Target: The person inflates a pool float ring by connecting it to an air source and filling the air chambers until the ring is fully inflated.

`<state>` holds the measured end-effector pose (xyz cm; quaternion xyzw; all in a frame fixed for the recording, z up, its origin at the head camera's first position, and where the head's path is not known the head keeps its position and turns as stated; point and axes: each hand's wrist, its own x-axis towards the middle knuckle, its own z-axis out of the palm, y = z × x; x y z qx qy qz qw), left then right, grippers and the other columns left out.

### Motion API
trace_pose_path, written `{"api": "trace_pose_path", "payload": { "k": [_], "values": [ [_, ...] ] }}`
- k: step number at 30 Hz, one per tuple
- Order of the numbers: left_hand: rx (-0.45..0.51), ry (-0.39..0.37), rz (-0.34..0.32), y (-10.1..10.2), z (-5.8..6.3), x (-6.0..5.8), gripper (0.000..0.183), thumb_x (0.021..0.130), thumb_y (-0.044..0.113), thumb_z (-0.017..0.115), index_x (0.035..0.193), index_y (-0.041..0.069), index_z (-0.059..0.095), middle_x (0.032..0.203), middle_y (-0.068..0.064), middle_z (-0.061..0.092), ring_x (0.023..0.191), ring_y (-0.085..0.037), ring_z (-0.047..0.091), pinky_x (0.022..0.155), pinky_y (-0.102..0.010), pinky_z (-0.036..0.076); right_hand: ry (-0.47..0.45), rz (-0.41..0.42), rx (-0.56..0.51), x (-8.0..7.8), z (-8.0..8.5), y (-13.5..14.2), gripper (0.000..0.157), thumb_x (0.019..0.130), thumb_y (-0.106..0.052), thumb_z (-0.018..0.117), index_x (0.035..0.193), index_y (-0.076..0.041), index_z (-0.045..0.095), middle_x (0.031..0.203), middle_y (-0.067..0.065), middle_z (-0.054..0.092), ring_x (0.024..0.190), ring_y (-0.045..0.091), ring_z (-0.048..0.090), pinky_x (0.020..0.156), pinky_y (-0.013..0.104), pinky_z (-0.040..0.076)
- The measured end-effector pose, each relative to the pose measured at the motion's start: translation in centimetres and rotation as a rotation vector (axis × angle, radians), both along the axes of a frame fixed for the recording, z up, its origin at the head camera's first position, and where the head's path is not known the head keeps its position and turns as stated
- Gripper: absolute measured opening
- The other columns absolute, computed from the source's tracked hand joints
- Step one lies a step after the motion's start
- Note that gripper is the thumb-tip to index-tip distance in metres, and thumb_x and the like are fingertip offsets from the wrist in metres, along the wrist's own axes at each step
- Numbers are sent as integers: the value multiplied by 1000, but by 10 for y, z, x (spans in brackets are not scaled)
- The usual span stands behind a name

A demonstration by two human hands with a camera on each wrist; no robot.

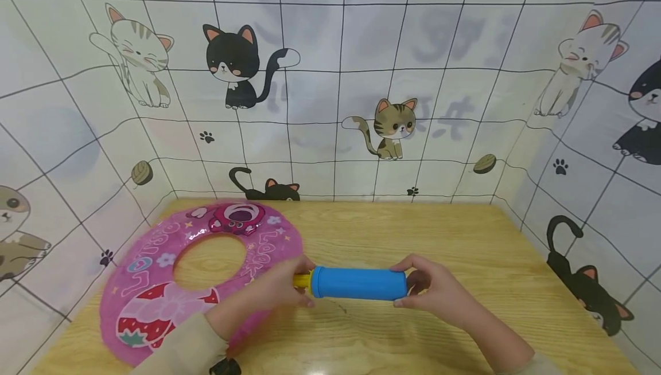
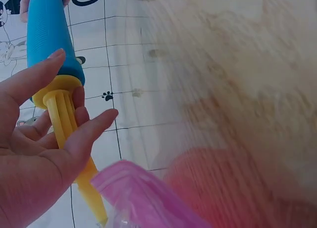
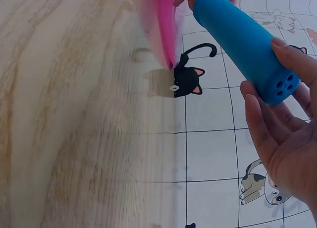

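A blue hand pump (image 1: 361, 283) with a yellow tapered end is held level above the wooden table. My left hand (image 1: 281, 286) holds it at the yellow end, fingers around the ribbed yellow part (image 2: 62, 114) and one fingertip against the blue barrel in the left wrist view. At the other end, my right hand (image 1: 439, 292) pinches the barrel between thumb and fingers. Several small holes dot that blue end face (image 3: 285, 84) in the right wrist view. A pink inflated swim ring (image 1: 119, 283) lies beside and partly behind my left forearm.
The wooden table (image 1: 413, 231) meets a back wall and two side walls covered in white grid cloth (image 1: 320, 94) printed with cats. A small dark object (image 1: 225, 367) shows at the left sleeve's lower edge.
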<state>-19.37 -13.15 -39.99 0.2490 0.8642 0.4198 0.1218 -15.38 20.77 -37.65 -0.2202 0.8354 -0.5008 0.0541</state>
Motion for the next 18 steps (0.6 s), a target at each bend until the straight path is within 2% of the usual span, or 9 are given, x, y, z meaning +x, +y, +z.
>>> {"api": "trace_pose_path", "payload": {
  "k": [4, 9, 14, 18],
  "values": [
    [9, 2, 33, 3, 2, 0, 46, 77, 6, 83, 116, 10, 59, 110, -6, 66, 95, -25, 62, 84, -42, 53, 16, -24, 5, 3, 1, -1, 48, 82, -19, 80, 124, -9, 58, 110, 15, 61, 88, 26, 64, 74, 32, 56],
    [12, 7, 68, 4, 3, -5, 47, 77, 8, 83, 118, 11, 60, 103, -5, 67, 92, -23, 62, 84, -44, 53, 109, -40, -4, 8, 4, 2, 48, 84, -17, 78, 127, -16, 57, 124, 13, 56, 97, 26, 63, 77, 31, 56],
    [-19, 0, 97, -2, 2, -8, 51, 77, 12, 84, 122, 13, 60, 106, -4, 65, 94, -21, 60, 85, -43, 53, 197, -81, -13, 14, 5, 17, 51, 81, -11, 80, 127, -16, 59, 126, 8, 57, 98, 20, 64, 77, 31, 56],
    [-23, -7, 102, -8, 1, -8, 54, 77, 10, 83, 125, 14, 58, 106, -5, 65, 92, -20, 60, 85, -42, 53, 219, -112, -3, 17, 7, 34, 52, 80, -9, 80, 127, -15, 59, 124, 7, 58, 96, 15, 64, 75, 31, 57]
  ]
}}
